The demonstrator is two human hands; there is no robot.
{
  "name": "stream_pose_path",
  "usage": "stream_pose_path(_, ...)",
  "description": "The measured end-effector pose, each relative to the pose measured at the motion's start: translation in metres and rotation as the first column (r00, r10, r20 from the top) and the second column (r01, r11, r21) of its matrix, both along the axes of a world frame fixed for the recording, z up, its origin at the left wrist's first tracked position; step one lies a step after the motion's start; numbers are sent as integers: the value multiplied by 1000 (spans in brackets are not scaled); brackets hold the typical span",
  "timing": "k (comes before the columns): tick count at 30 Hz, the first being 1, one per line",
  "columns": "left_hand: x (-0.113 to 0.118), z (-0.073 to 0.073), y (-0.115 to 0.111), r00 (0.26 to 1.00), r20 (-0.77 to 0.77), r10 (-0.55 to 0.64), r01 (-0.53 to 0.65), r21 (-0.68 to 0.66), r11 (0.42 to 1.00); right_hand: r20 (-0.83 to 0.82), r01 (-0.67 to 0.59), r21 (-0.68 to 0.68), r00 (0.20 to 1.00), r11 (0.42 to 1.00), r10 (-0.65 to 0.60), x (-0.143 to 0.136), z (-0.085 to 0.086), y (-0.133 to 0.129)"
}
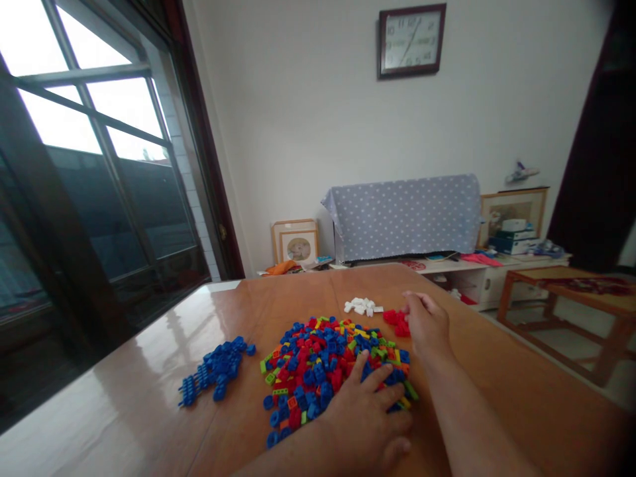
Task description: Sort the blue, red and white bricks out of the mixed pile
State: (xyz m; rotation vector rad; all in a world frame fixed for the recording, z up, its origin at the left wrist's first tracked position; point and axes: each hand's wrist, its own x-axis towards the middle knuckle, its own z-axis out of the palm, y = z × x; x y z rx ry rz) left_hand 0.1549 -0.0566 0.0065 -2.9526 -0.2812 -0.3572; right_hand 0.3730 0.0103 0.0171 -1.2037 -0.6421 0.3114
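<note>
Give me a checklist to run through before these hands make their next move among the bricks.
1. Left hand at the mixed pile, fingers spread: ok.
2. Right hand at the red pieces: ok.
3. Right hand free of any piece: cannot tell; its fingers are curled and hide what may be between them.
4. Blue pieces apart from the mixed pile: ok, there is bare table between.
5. White pieces in their own group: ok.
6. Mixed pile down to one colour: not ok; blue, red, green and yellow lie together.

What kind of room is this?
Most likely a living room at home: a wall clock, a polka-dot cloth draped over something, and framed pictures beside it.
</note>
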Motion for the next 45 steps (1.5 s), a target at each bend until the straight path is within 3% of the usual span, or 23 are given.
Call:
stream_pose_path(7, 3, 1, 5, 988, 26, 149, -147, -70, 987, -356, -53, -24, 934, 998, 41, 16, -7, 11)
stream_pose_path(13, 5, -6, 12, 975, 47, 216, -211, -94, 973, -425, -72, -47, 904, 996, 45, 19, -15, 17)
stream_pose_path(18, 6, -10, 16, 957, 76, 279, -272, -89, 958, -434, -91, -52, 899, 994, 59, 18, -18, 20)
stream_pose_path(34, 19, 8, 32, 899, 112, 424, -414, -102, 905, -349, -154, -62, 929, 986, 123, 9, -20, 21)
stream_pose_path(40, -2, 29, 37, 865, 181, 467, -431, -208, 878, -308, -212, -84, 935, 974, 177, 5, -20, 19)
stream_pose_path(45, -40, 40, 58, 822, 174, 542, -457, -366, 811, -197, -270, -144, 951, 952, 240, -4, -15, 14)
